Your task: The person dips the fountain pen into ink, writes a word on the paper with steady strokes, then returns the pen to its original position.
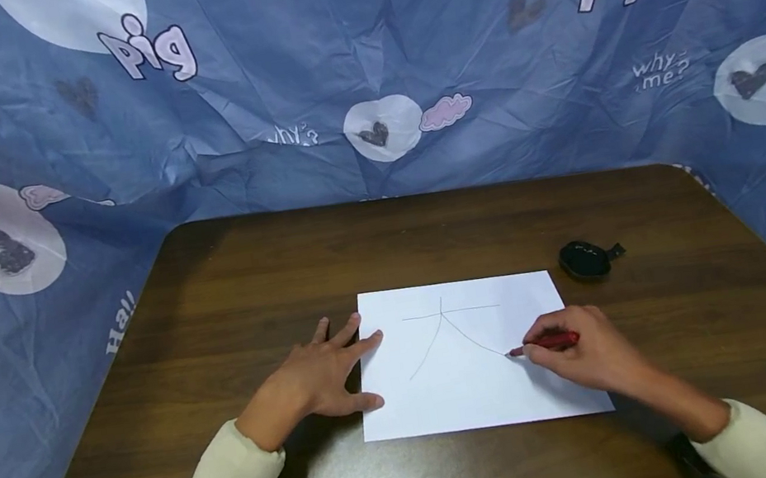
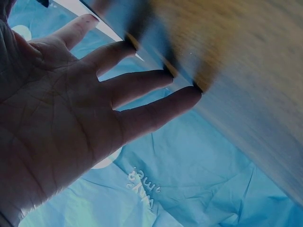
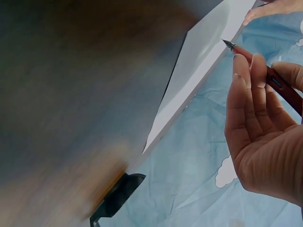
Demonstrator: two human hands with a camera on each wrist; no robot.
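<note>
A white sheet of paper (image 1: 468, 397) lies on the wooden table, bearing thin dark lines: a horizontal stroke crossed by a short upright one, with two curved strokes spreading downward. My right hand (image 1: 584, 349) pinches a red fountain pen (image 1: 559, 340) between thumb and fingers. The pen's tip is at the lower end of the right curved stroke. In the right wrist view the metal nib of the pen (image 3: 279, 85) points at the paper. My left hand (image 1: 328, 369) rests with spread fingers at the paper's left edge, thumb and fingertips on it. The left wrist view shows its palm (image 2: 52, 113).
A small black case (image 1: 585, 259) with a tab lies beyond the paper's right corner. The brown table (image 1: 370, 249) ends at a blue patterned cloth (image 1: 273, 64) hanging behind and at the sides. Under the right sleeve a dark object (image 1: 688, 458) is partly hidden.
</note>
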